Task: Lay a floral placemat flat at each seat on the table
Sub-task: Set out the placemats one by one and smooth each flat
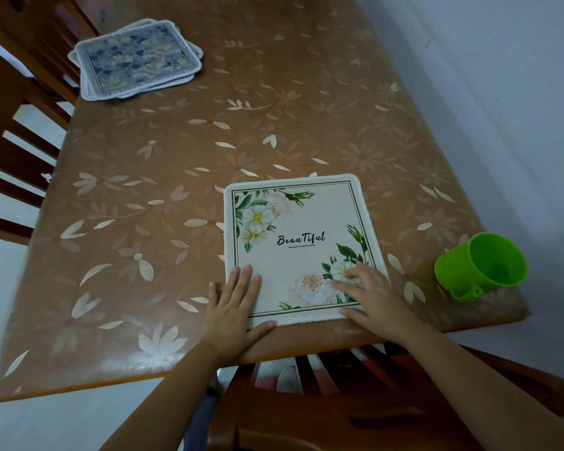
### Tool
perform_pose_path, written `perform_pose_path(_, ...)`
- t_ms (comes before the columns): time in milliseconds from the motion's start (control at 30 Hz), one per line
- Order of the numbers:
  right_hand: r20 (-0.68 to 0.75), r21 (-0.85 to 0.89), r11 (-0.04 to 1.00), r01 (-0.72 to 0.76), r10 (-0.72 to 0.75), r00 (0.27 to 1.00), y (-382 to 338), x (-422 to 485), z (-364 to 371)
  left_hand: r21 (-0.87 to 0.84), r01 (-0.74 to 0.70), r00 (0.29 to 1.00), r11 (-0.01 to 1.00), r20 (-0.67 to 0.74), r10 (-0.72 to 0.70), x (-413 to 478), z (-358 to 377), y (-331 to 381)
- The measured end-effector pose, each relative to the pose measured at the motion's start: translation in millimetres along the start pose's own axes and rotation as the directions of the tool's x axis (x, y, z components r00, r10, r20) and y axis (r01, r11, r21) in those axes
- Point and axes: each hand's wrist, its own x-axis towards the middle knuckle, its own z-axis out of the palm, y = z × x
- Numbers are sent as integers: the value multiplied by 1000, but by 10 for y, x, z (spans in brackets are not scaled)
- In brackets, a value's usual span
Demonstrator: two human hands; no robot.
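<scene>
A cream floral placemat [302, 242] printed with white flowers and the word "Beautiful" lies flat near the table's front edge. My left hand [233, 307] rests palm down on its near left corner, fingers spread, partly on the table. My right hand [373, 296] presses flat on its near right corner, over the printed flowers. Neither hand grips anything. A stack of blue-patterned floral placemats [137, 58] sits at the far left corner of the table.
The table [163, 203] wears a brown cloth with pale leaf prints. A green plastic cup [481, 266] lies tipped near the right edge. Wooden chairs stand on the left [10, 131] and just below the front edge [339, 408]. A white wall runs along the right.
</scene>
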Motion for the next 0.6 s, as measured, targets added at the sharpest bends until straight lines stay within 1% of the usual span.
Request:
perform_pose_path(67, 34, -24, 999, 29, -28, 999, -132, 112, 112, 9, 12, 1000, 1000, 15, -13, 90, -22, 24)
perform_pose_path(200, -3, -142, 990, 14, -14, 1000, -254, 367, 191, -7, 70, 997, 998, -18, -70, 286, -20, 79)
perform_pose_path(267, -9, -170, 984, 47, -49, 999, -240, 515, 154, 4, 68, 997, 998, -30, -67, 379, -4, 72)
perform_pose_path(433, -50, -204, 972, 117, -130, 990, -124, 927, 47, -12, 72, 996, 997, -61, -72, 751, -16, -2)
perform_pose_path(600, -75, -183, 977, 108, -124, 990, 1, 1434, -116, -19, 67, 993, 998, -93, -68, 1192, -112, -75)
